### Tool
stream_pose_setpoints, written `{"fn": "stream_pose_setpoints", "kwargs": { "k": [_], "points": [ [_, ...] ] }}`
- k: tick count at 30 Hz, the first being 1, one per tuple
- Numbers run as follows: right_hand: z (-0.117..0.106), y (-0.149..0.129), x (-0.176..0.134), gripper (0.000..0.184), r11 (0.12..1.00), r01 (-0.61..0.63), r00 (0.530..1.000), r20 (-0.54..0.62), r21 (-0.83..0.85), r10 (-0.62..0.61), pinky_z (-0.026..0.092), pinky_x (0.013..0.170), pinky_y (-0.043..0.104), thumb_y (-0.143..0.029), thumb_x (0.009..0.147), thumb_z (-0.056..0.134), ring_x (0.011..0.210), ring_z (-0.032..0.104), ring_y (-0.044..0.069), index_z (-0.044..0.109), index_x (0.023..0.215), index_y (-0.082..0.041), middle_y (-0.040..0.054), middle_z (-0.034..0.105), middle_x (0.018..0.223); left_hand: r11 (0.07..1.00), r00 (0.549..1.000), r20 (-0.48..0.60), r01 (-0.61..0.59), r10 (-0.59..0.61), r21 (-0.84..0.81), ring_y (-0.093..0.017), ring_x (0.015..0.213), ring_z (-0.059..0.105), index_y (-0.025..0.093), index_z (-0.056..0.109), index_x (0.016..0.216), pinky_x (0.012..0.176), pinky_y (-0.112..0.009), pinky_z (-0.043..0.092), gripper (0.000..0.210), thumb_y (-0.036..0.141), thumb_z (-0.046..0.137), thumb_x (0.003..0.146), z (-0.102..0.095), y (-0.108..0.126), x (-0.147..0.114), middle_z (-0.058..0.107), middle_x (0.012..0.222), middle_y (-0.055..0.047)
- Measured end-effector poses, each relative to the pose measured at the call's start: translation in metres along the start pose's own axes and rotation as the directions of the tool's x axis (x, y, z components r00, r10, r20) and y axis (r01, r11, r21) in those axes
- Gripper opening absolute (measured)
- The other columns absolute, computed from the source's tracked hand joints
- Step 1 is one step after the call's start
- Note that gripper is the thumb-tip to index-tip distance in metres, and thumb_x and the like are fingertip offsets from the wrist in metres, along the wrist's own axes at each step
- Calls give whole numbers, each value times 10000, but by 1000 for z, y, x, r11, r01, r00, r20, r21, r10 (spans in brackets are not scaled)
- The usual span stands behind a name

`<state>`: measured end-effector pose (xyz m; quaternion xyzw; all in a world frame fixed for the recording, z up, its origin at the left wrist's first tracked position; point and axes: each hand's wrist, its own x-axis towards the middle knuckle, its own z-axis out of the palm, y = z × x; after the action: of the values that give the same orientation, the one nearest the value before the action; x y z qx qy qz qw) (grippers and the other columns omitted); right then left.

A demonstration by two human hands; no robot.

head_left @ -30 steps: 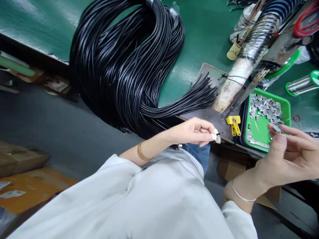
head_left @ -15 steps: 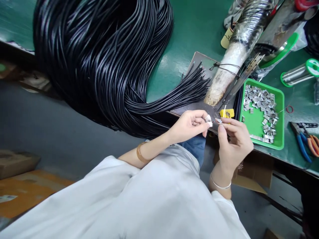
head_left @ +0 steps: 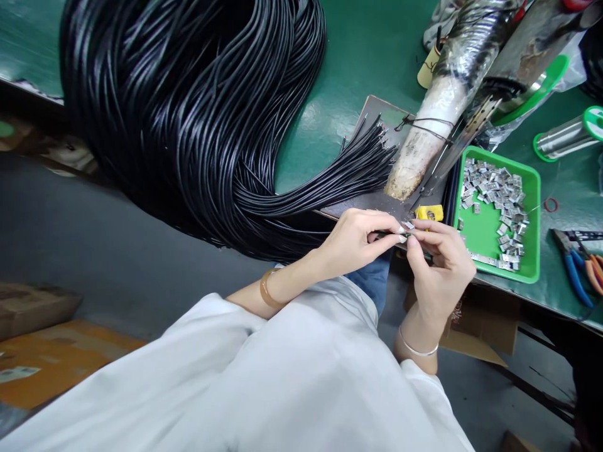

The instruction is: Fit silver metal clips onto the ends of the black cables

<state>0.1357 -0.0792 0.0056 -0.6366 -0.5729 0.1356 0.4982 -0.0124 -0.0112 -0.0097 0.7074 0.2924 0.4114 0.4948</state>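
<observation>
A short length of black cable (head_left: 390, 235) lies between the thumb and fingers of my left hand (head_left: 360, 242), which is closed on it. Its end points right and meets the fingertips of my right hand (head_left: 440, 254), pinched together at the cable's tip. A small silvery metal piece (head_left: 409, 225) shows just above the touching fingertips; whether a finger holds it I cannot tell. Beyond my hands, a thick bundle of black cables (head_left: 311, 185) ends in a fan of stripped tips on a dark board (head_left: 351, 204).
A green tray (head_left: 531, 220) with many small metal connector shells stands right of my hands. A yellow block (head_left: 429, 213) and a plastic-wrapped tube (head_left: 426, 135) are close ahead. Farther right are pliers (head_left: 572, 267) and a solder spool (head_left: 563, 139).
My hands have come together, the right moving slightly left, so the fingertips now meet. The black cable is now visible between the left fingers, which have straightened.
</observation>
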Motion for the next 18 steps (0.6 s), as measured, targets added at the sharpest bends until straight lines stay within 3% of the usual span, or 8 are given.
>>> {"fn": "stream_pose_setpoints", "kwargs": {
  "k": [2, 4, 7, 11, 14, 18],
  "points": [
    [1, -1, -1, 58, 999, 25, 999, -24, -31, -26, 614, 760, 334, -181, 838, 695, 932, 705, 171, 709, 879, -218, 34, 723, 1000, 992, 997, -1, -80, 80, 94, -111, 684, 590, 141, 727, 854, 666, -243, 450, 147, 221, 618, 912, 1, 1, -2, 746, 838, -61],
    [4, -2, -2, 64, 997, 64, 995, -68, -47, -67, 610, 821, 369, -164, 829, 698, 948, 706, 178, 699, 857, -221, 26, 726, 989, 996, 999, 7, -54, 54, 76, -115, 692, 600, 139, 708, 847, 679, -243, 457, 176, 220, 578, 934, 2, 4, -3, 736, 810, -60],
    [9, -3, -4, 79, 991, 111, 986, -119, -79, -120, 596, 892, 405, -149, 821, 707, 969, 708, 184, 697, 846, -224, 20, 730, 996, 972, 984, 89, 166, -153, -165, -83, 571, 541, 127, 653, 819, 585, -212, 431, 195, 261, 572, 935, 1, 7, -3, 645, 651, -15],
    [9, -3, -5, 109, 993, 97, 981, -160, -65, -107, 612, 841, 407, -159, 880, 652, 962, 722, 195, 702, 950, -228, 32, 740, 1025, 804, 919, 201, 393, -339, -445, -50, 474, 440, 118, 630, 808, 488, -187, 346, 213, 318, 694, 847, -4, 7, 3, 517, 526, 46],
    [6, -5, -7, 167, 982, 171, 963, -196, -80, -184, 625, 836, 422, -151, 911, 602, 958, 736, 201, 675, 1024, -250, 27, 744, 1046, 766, 908, 164, 415, -387, -491, -30, 479, 363, 110, 644, 766, 465, -184, 266, 214, 298, 744, 776, -5, 5, 7, 456, 530, 63],
    [8, -5, -9, 200, 945, 295, 928, -191, -141, -319, 631, 790, 359, -115, 835, 695, 898, 743, 180, 668, 970, -260, 6, 753, 999, 787, 918, 125, 388, -377, -479, -34, 498, 349, 110, 658, 728, 478, -194, 261, 155, 241, 740, 738, -3, 5, 10, 447, 534, 61]
  ]
}}
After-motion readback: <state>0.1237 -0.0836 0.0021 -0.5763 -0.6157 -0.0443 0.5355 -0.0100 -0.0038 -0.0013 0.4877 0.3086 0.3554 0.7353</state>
